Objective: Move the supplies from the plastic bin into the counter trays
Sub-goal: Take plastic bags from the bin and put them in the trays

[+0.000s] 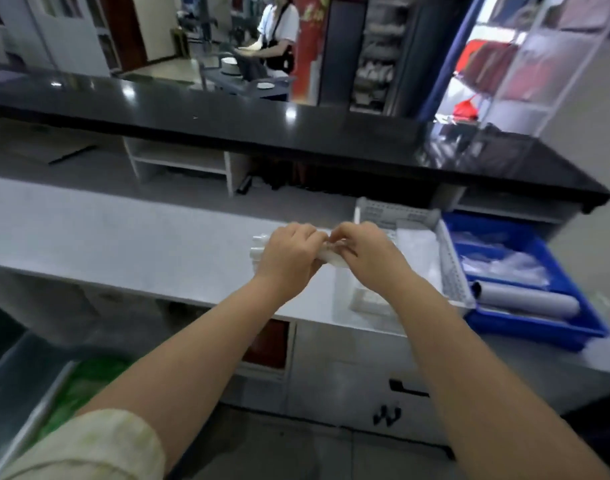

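Both hands, left hand [289,256] and right hand [364,252], gripped a clear plastic packet [331,256] above the desk [123,244], beside the white tray [452,268].

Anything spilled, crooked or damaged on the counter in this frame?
Nothing stands out. The left hand and right hand grip a clear packet over the white counter; the white tray and blue bin sit side by side, supplies inside, nothing spilled.
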`<state>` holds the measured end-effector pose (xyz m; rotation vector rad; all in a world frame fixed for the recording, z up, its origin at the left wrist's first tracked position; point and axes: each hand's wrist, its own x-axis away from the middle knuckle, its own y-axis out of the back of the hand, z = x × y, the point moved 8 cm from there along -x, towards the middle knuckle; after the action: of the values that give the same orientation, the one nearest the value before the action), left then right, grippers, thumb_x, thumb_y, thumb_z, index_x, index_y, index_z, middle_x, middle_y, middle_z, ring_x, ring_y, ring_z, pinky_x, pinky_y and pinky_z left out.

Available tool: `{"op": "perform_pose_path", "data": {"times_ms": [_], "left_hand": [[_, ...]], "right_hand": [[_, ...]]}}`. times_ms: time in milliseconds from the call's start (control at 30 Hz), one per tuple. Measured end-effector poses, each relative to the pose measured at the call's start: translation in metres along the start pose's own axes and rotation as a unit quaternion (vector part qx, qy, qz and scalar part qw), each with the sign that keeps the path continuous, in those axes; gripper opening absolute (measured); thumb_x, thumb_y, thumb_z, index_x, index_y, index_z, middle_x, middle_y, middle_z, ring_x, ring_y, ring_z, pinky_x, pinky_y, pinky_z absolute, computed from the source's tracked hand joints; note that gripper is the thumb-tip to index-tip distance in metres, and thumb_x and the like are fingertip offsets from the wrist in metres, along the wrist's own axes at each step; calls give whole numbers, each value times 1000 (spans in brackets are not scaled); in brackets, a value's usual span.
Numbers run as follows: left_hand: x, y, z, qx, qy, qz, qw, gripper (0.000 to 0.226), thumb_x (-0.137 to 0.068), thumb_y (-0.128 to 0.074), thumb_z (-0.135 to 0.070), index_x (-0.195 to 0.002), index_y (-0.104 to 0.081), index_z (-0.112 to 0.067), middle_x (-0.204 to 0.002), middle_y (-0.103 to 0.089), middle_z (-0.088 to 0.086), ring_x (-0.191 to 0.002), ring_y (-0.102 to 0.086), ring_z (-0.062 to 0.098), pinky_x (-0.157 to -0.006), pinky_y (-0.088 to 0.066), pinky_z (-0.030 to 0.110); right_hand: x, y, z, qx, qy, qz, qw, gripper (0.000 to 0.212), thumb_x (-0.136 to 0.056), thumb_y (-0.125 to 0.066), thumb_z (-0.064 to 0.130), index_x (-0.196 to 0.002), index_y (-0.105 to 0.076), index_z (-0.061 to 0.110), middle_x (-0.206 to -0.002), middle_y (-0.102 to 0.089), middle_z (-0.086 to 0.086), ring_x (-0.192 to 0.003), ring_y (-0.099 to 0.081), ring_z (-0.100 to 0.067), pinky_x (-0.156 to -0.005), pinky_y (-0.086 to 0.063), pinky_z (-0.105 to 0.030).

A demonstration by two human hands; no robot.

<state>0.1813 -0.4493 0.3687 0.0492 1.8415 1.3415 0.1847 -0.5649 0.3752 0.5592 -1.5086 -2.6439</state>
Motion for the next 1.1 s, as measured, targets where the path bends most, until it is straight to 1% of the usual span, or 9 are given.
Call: {"op": "perform_pose_path", "data": {"times_ms": [133, 233, 300, 433, 567, 733, 867, 1033, 1100], "left_hand": [[-58, -63, -103, 20, -47, 31, 998, 28, -63, -82, -9, -86, -67, -3, -82, -67, 12, -70, -60, 34, -59, -48, 40], [-93, -104, -155, 37, -57, 50, 996, 23, -70, -77, -9, -89, -66, -2, -85, -66, 13, -75, -60, 35, -63, -48, 42], [-115, -125, -177, 44, -54, 54, 996, 21, -72, -74, -10, -90, -66, -3, -85, -65, 14, -76, -59, 35, -64, -47, 43], [-160, -159, -196, 43, -35, 59, 997, 22, -75, -74, -17, -93, -65, -7, -87, -63, 11, -78, -55, 33, -63, -43, 40], [-206, -192, -200, 54, -18, 56, 997, 23, -78, -73, -24, -95, -65, -11, -90, -62, 7, -81, -54, 31, -67, -42, 40], [-259, -252, -209, 85, -26, 81, 993, 28, -81, -72, -29, -104, -63, -15, -97, -60, 4, -87, -52, 26, -71, -34, 32], [-293, -301, -222, 112, -30, 121, 986, 31, -83, -69, -31, -109, -62, -17, -102, -60, 3, -91, -51, 25, -76, -41, 35], [-327, -336, -229, 134, -18, 144, 980, 32, -80, -71, -33, -108, -63, -19, -102, -61, 2, -92, -51, 25, -74, -40, 36], [-334, -343, -229, 141, -4, 151, 978, 32, -79, -73, -32, -106, -63, -20, -102, -61, 1, -92, -51, 25, -76, -42, 37]], "right_hand": [[60, 83, -96, 47, -23, -83, 995, 13, -86, -61, 7, -95, -67, 13, -90, -68, 0, -93, -52, -23, -81, -42, -35], [103, 131, -164, 58, -63, -132, 988, 17, -82, -65, 3, -96, -68, 12, -92, -69, 0, -94, -54, -24, -82, -43, -35], [125, 152, -210, 44, -102, -142, 984, 17, -83, -65, 6, -96, -66, 17, -96, -68, 3, -97, -53, -21, -85, -44, -35], [149, 167, -293, 23, -192, -129, 973, 18, -87, -63, 16, -100, -63, 29, -99, -57, 15, -102, -50, -11, -83, -41, -27], [144, 165, -363, 19, -249, -94, 964, 22, -88, -61, 18, -104, -62, 33, -109, -61, 6, -104, -53, -14, -86, -49, -35], [100, 157, -431, 37, -249, -51, 966, 27, -89, -62, 18, -111, -62, 33, -118, -61, 7, -112, -51, -15, -94, -45, -34], [66, 126, -474, 106, -243, 61, 962, 36, -87, -64, 21, -120, -57, 34, -126, -58, 4, -115, -49, -20, -97, -42, -35], [43, 102, -524, 155, -259, 165, 939, 50, -84, -67, 27, -130, -50, 37, -135, -53, -3, -116, -52, -25, -99, -41, -37], [36, 92, -540, 165, -267, 207, 927, 58, -80, -70, 29, -133, -47, 37, -135, -53, -5, -114, -53, -28, -97, -42, -37]]}}
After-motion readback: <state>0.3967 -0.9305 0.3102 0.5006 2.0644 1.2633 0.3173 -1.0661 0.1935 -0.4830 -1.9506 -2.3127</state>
